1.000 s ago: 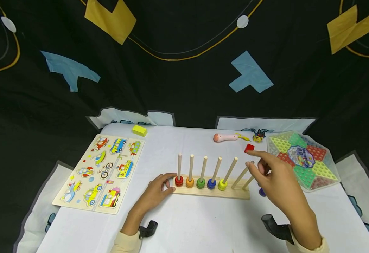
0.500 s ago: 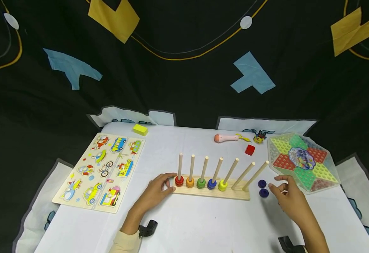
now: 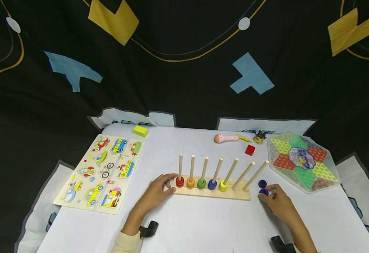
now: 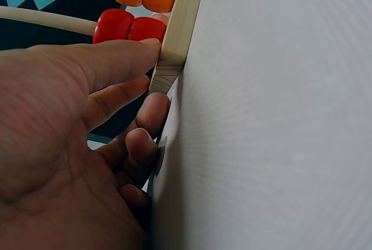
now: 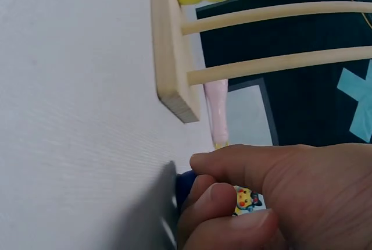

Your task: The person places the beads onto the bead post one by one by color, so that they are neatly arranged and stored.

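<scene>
A wooden peg stacker (image 3: 209, 193) lies across the table, with a row of upright pegs. Red, orange, green, blue and yellow beads sit low on its pegs from the left; the two rightmost pegs are bare. My left hand (image 3: 156, 191) holds the stacker's left end, fingertips by the red beads (image 4: 131, 26) in the left wrist view. Right of the stacker, my right hand (image 3: 279, 202) pinches a purple bead (image 3: 263, 192) on the table between thumb and index finger. A second purple bead (image 3: 262, 183) lies just beyond it. In the right wrist view, fingers mostly hide the pinched bead.
A picture puzzle board (image 3: 100, 174) lies at left, a yellow block (image 3: 140, 131) behind it. Further back right are a pink stick-shaped toy (image 3: 226, 138), a small figure (image 3: 259, 136) and a red cube (image 3: 249, 150). A clear hexagonal game box (image 3: 303, 161) lies at right.
My right hand has come down from beside the rightmost pegs, first to the right of the purple beads, then left onto the nearer one, which it now pinches. My left hand has stayed in place.
</scene>
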### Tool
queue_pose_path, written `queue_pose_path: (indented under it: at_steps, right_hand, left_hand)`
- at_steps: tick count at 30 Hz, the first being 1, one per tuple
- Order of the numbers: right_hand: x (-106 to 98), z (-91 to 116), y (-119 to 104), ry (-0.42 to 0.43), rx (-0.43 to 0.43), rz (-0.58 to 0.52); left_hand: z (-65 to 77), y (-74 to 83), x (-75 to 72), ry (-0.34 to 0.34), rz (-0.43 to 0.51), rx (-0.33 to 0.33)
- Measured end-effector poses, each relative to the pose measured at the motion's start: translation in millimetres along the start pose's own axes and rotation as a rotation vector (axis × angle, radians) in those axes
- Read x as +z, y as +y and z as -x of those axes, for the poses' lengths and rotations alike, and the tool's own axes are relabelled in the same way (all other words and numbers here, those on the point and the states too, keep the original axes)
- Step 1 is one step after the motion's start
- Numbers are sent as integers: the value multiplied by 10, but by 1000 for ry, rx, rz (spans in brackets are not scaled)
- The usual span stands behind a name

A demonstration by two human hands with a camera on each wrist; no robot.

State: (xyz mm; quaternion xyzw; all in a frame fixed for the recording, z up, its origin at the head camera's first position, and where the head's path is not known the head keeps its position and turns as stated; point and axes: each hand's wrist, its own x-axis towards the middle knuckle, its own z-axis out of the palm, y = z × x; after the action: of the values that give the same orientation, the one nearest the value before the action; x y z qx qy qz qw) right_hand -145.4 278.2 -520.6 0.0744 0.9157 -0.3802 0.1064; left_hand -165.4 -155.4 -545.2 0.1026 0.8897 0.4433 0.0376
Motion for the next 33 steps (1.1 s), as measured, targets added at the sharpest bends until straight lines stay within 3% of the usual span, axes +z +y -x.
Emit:
queue_pose_path:
  at_steps: [5,9,19,26,29,33]
  right_hand:
    - [-7,2,-21,13,-19,20]
    - [-131,43,-120,50,-35,40]
    - [-607,308,-693,293,-199,72]
    - [-759,495,-1085,448,-262,33]
    - [-765,568,-1239,466,-295,9]
    - [-714,620,-1407,429,-369,-12]
  left_hand:
    - [-10,1,5,0,-9,-4]
    - [-12,17,-5,-1,-12,-8]
    - [-4,26,-11,2,-14,12]
    - [5,21,7,2,-6,9]
    - [7,22,8,5,-12,12]
    - [13,23,1,11,-12,18]
